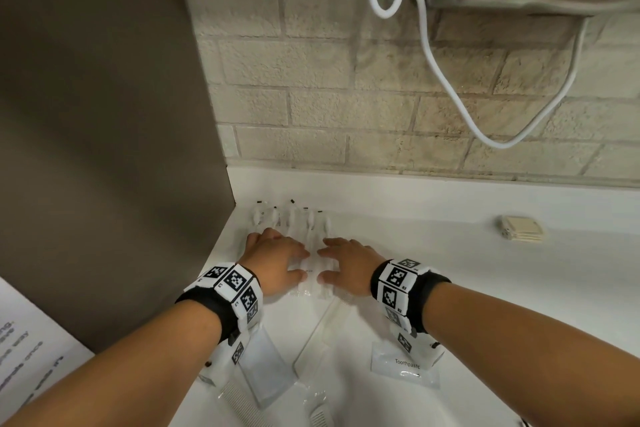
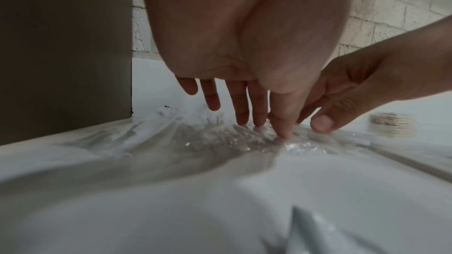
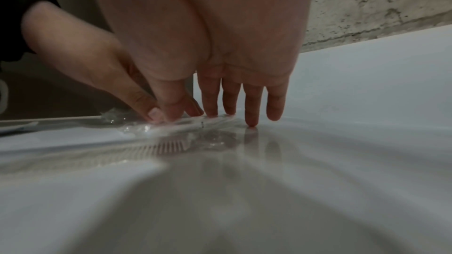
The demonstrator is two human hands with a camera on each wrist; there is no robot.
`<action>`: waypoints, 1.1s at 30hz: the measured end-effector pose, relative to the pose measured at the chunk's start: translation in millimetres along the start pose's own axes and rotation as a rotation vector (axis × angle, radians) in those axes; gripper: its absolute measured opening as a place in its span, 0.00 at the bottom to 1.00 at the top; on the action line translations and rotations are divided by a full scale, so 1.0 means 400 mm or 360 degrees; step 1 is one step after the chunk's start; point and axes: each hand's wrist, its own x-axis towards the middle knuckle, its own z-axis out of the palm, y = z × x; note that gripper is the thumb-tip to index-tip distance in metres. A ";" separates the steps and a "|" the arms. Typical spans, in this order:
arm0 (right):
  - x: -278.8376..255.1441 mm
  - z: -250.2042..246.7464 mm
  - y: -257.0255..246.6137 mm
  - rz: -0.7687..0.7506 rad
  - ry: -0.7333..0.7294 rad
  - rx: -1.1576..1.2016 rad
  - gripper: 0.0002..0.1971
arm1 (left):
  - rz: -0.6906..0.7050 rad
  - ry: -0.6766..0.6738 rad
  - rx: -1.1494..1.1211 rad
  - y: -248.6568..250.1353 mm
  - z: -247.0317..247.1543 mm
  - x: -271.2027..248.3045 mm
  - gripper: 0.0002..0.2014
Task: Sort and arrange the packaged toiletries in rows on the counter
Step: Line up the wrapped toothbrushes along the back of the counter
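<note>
Several toothbrushes in clear wrappers [image 1: 304, 229] lie side by side at the counter's back left corner. My left hand [image 1: 277, 262] lies flat on their left part, with straight fingers [image 2: 240, 107] and thumb pressing on the crinkled plastic [image 2: 195, 132]. My right hand [image 1: 348, 265] lies flat on their right part, and its straight fingers [image 3: 252, 107] touch the wrappers and the counter. The two thumbs nearly meet over the middle packs. A white sachet marked Toothpaste [image 1: 403, 362] lies near my right wrist. Clear-wrapped combs [image 1: 322, 336] lie between my forearms.
A brown partition [image 1: 104, 149] closes the left side and a brick wall [image 1: 346, 114] the back. A small beige object [image 1: 521, 228] sits on the white counter [image 1: 450, 218] at the right. A wall dryer with a white cord [image 1: 433, 62] hangs above. A printed sheet [image 1: 24, 350] lies lower left.
</note>
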 end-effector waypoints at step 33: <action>-0.046 -0.028 -0.024 0.0074 -0.0012 0.0083 0.37 | -0.0024 -0.0042 0.0021 0.002 -0.005 -0.005 0.25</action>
